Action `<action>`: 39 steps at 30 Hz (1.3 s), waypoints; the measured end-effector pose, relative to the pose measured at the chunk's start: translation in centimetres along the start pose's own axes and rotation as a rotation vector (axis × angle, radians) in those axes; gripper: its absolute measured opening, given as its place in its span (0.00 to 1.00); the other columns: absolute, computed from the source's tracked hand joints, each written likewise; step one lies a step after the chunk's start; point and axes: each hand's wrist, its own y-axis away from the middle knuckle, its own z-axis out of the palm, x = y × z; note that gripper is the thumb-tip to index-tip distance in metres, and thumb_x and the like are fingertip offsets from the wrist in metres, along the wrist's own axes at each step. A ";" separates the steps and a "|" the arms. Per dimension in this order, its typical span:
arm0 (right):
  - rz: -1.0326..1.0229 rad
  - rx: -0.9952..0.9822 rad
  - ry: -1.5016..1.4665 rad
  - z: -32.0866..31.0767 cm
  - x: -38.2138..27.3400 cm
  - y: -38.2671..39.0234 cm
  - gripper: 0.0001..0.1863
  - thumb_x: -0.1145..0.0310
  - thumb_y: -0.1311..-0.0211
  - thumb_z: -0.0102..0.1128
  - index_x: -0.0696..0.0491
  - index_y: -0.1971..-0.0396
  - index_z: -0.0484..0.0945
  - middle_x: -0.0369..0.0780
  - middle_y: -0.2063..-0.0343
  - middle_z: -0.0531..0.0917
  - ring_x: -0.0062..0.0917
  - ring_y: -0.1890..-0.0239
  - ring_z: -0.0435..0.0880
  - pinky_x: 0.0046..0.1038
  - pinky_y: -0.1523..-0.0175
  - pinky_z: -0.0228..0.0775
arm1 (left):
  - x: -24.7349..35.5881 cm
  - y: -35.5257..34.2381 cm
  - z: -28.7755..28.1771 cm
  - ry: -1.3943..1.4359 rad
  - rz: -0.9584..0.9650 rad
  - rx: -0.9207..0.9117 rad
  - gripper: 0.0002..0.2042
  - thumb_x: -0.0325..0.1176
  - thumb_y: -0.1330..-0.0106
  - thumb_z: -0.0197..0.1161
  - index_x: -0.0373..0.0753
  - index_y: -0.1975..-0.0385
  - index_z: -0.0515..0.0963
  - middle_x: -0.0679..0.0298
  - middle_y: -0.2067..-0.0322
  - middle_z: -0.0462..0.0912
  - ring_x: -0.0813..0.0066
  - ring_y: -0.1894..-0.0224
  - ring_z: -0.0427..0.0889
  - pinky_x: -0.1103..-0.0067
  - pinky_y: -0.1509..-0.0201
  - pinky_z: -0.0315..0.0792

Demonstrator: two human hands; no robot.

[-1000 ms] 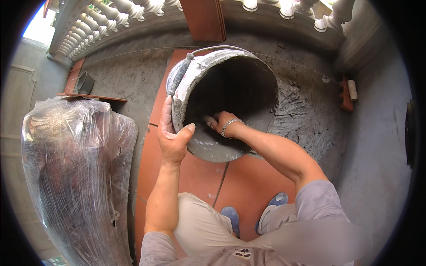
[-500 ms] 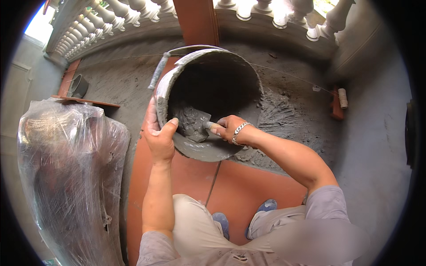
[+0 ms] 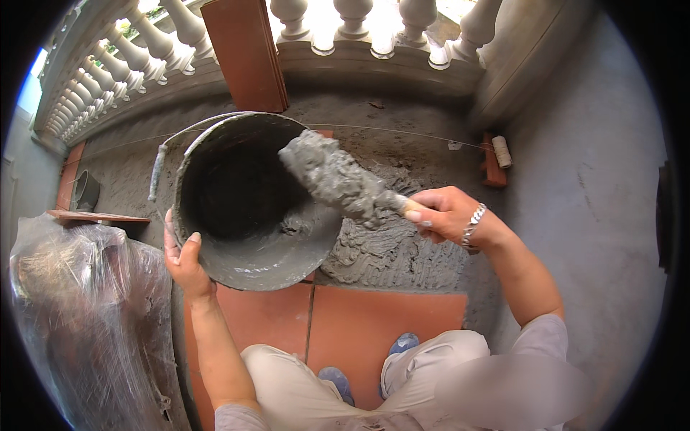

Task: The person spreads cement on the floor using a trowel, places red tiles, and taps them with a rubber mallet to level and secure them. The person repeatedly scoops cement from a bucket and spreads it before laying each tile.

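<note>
My left hand grips the near left rim of a dark bucket, thumb inside and fingers around the outside. The bucket is tilted with its mouth toward me, and a little wet mortar clings to its inner wall. My right hand is closed around the handle of a trowel. A thick heap of grey mortar covers the trowel's blade, which is hidden under it. The loaded trowel is at the bucket's right rim, above a ridged mortar bed spread on the floor.
Laid terracotta tiles lie under my feet. A string runs across the floor to a spool on a tile piece at right. Upright tiles lean against the balustrade. A plastic-wrapped object stands at left, near a small bucket.
My right hand has lifted the trowel with a heap of mortar out of the bucket and moved right. The bucket, still held by my left hand, sits further left in view.
</note>
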 end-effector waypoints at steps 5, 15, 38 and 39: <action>0.080 0.198 -0.051 -4.7 4.6 2.4 0.20 0.54 0.33 0.63 0.58 0.56 0.82 0.33 0.77 0.78 0.13 0.75 0.75 0.19 0.72 0.69 | 0.2 -0.3 -1.3 -0.012 -0.009 0.066 0.29 0.24 0.39 0.52 0.29 0.34 0.64 0.55 0.46 0.78 0.66 0.47 0.79 0.73 0.42 0.74; 0.241 0.361 0.135 -8.4 16.5 -9.2 0.21 0.53 0.33 0.62 0.58 0.55 0.82 0.38 0.75 0.81 0.19 0.77 0.78 0.24 0.71 0.71 | 0.3 0.0 -1.9 -0.013 -0.025 0.047 0.28 0.26 0.39 0.52 0.30 0.36 0.65 0.56 0.48 0.78 0.69 0.49 0.79 0.74 0.44 0.74; 0.367 0.537 0.556 -0.2 19.3 -16.6 0.21 0.65 0.36 0.57 0.65 0.49 0.70 0.61 0.54 0.82 0.52 0.49 0.82 0.44 0.42 0.73 | 0.0 -0.3 -1.4 -0.023 -0.050 0.021 0.28 0.30 0.39 0.55 0.30 0.37 0.65 0.55 0.47 0.76 0.67 0.46 0.77 0.73 0.41 0.71; 0.386 0.526 0.531 0.4 18.7 -17.4 0.21 0.66 0.36 0.56 0.65 0.48 0.70 0.61 0.53 0.81 0.52 0.48 0.81 0.43 0.41 0.73 | -0.1 -0.3 -1.5 -0.052 -0.031 0.019 0.28 0.30 0.39 0.55 0.30 0.37 0.65 0.55 0.47 0.76 0.67 0.46 0.77 0.73 0.41 0.71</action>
